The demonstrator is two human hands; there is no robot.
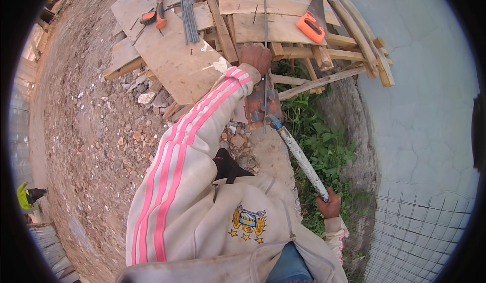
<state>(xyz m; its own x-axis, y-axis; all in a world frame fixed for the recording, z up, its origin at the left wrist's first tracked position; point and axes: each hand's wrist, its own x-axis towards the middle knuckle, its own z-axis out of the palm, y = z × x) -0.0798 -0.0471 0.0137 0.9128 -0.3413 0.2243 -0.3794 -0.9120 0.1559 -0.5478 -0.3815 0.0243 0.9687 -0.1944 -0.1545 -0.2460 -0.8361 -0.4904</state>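
The left hand (255, 59) is clenched around a thin metal rod (266, 96), which runs away past the knuckles over the planks (243, 0) and ends a little nearer the body than that hand. The right hand (330, 204), lower and to the right, grasps the near end of a white bar (304, 161); its blue head (275, 121) is at the rod below the left hand, too small to tell how it engages. To the left of the left hand, a wooden surface (167, 60) bears 1 bundle of grey rods (188, 12), 1 hammer (160, 15) and 1 tape measure (148, 17). Beyond that hand, to its right, 1 orange-handled saw (310, 27) rests on the planks. Green plants (324, 151) grow just beyond the right hand; wire mesh (415, 232) stands to its right.
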